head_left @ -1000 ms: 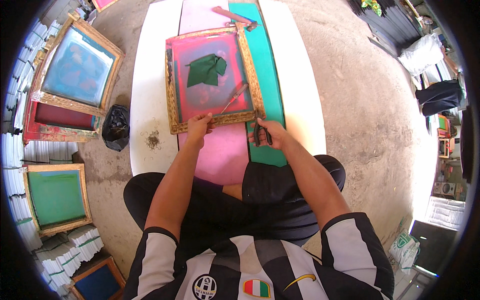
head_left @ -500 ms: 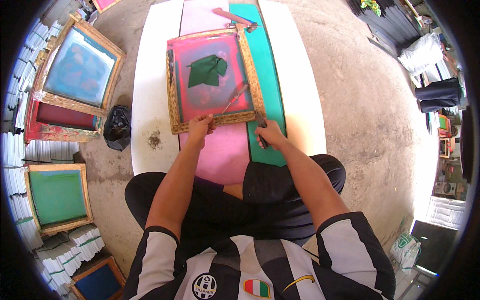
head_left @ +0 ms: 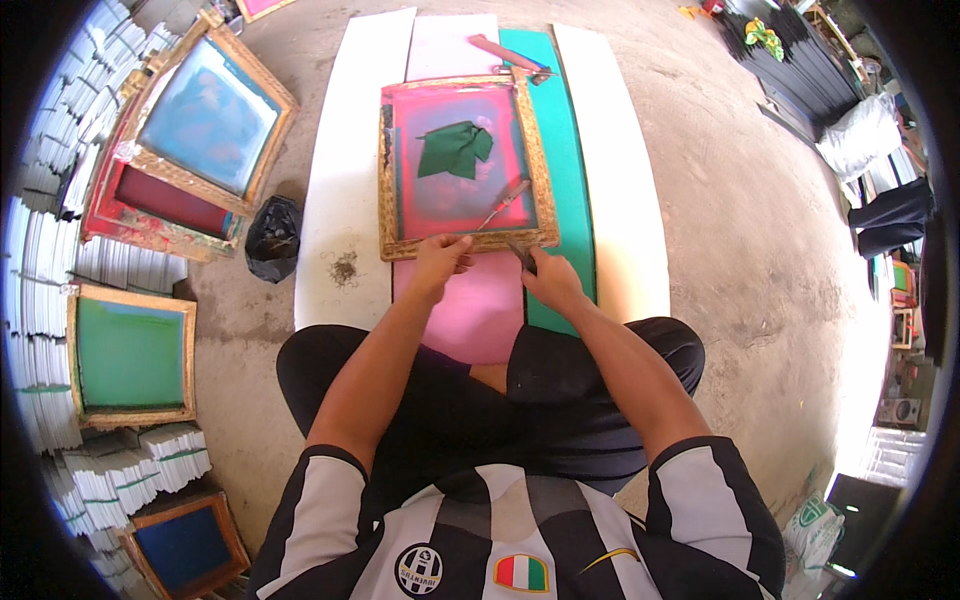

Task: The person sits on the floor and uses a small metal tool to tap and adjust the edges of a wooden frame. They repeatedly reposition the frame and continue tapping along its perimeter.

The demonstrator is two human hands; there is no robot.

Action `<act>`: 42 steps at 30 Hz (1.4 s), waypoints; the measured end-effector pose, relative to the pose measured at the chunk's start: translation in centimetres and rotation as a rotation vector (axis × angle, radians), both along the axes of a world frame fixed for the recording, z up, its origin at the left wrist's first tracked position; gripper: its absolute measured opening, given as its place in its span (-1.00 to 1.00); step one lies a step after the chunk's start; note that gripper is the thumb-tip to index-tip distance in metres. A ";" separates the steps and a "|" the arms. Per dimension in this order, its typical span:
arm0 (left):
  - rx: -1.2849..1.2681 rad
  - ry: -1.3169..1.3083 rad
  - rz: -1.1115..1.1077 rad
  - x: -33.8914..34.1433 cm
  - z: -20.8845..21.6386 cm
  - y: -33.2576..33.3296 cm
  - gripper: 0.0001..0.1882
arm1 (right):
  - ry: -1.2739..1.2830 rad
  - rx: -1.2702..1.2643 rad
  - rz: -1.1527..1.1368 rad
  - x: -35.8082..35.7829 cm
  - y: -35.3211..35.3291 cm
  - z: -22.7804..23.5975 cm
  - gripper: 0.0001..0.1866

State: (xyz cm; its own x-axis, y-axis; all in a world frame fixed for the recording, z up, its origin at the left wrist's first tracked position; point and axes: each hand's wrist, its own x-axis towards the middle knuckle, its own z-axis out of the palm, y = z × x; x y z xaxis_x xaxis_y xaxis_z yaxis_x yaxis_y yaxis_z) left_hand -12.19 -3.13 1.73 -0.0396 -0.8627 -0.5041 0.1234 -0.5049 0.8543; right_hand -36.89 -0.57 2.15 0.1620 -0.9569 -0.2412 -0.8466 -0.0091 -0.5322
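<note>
A wooden screen-printing frame (head_left: 544, 165) with pink-stained mesh lies on the striped boards before me. On its mesh rest a crumpled dark green cloth (head_left: 452, 152) and a slim screwdriver-like tool (head_left: 503, 205) with a red-and-dark handle. My left hand (head_left: 440, 266) is closed at the frame's near rail, fingertips pinched together; anything small between them is too fine to see. My right hand (head_left: 556, 280) grips a dark hand tool (head_left: 523, 257) that looks like pliers, its tip at the near rail, right of my left hand. The fingers partly hide its handle.
Beyond the frame lies a hammer-like tool (head_left: 508, 58) with a brownish handle. More printing screens (head_left: 135, 352) lean at the left against stacked white sheets (head_left: 40, 330). A black plastic bag (head_left: 272, 240) sits beside the boards (head_left: 345, 170). Dark sheets and a clear bag (head_left: 862, 135) are at the far right.
The view has shifted, so the scene sits further right. My right hand and its dark tool have moved left along the near rail, closer to my left hand.
</note>
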 end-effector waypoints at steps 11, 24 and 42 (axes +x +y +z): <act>-0.035 -0.068 -0.091 3.0 4.1 1.5 -0.82 | -0.056 -0.144 0.165 6.6 2.1 2.3 -0.76; 0.023 -0.460 -0.281 20.7 7.2 1.4 -0.74 | -0.159 0.067 0.419 22.9 0.1 3.2 -0.65; 0.238 -0.683 -0.440 19.9 3.4 -1.4 -0.30 | -0.606 0.596 0.041 21.3 0.2 2.7 -0.65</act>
